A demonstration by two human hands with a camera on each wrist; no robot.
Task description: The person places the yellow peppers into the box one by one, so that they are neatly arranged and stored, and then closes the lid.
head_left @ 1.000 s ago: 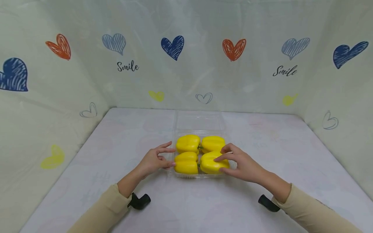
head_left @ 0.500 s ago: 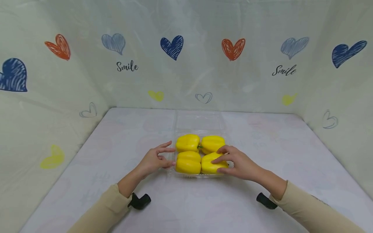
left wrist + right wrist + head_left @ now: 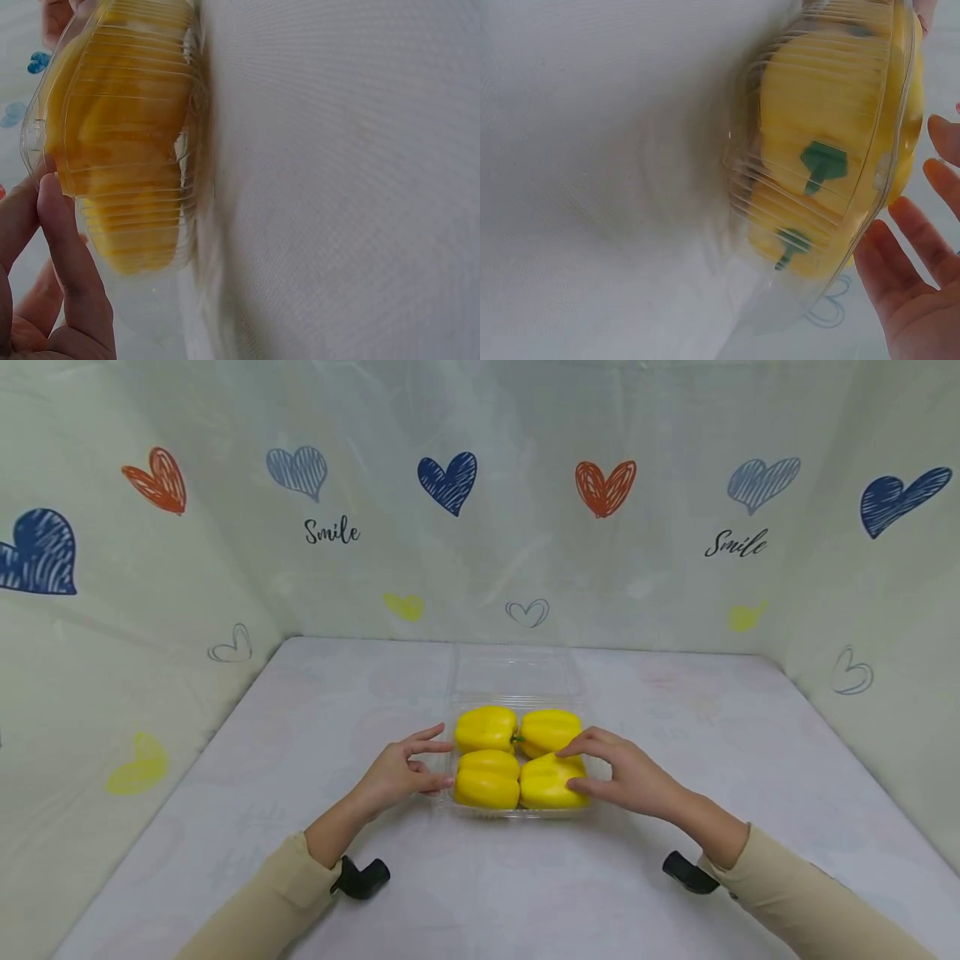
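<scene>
Left hand (image 3: 397,772) at the left edge of the clear ribbed plastic clamshell tray (image 3: 517,812). Fingers (image 3: 64,247) loosely spread; thumb tip against the near-left yellow bell pepper (image 3: 486,778) or the tray wall beside it, cannot tell which. Index finger reaches toward the far-left yellow bell pepper (image 3: 486,727); contact not clear. Left wrist view: a fingertip sits at the tray rim (image 3: 34,146). Nothing gripped.

Tray sits mid-table on the pale purple-white tablecloth (image 3: 300,718), a little nearer the person than the back wall. Its clear hinged lid (image 3: 513,672) lies open flat on the far side. Four yellow peppers fill the tray two by two, packed touching. Far-right yellow bell pepper (image 3: 551,729) lies with its green stem (image 3: 517,739) pointing left toward its neighbour.

Right hand (image 3: 630,772) at the right side of the tray, over the near-right yellow bell pepper (image 3: 551,781). Fingers moderately spread and gently bent; fingertips rest on top of that pepper, thumb at its near right side. Light touch, no firm grasp visible. Right wrist view: fingers (image 3: 911,247) apart, just beside the tray rim.

Black wrist-camera mounts (image 3: 362,877) under each beige sleeve (image 3: 795,897).
</scene>
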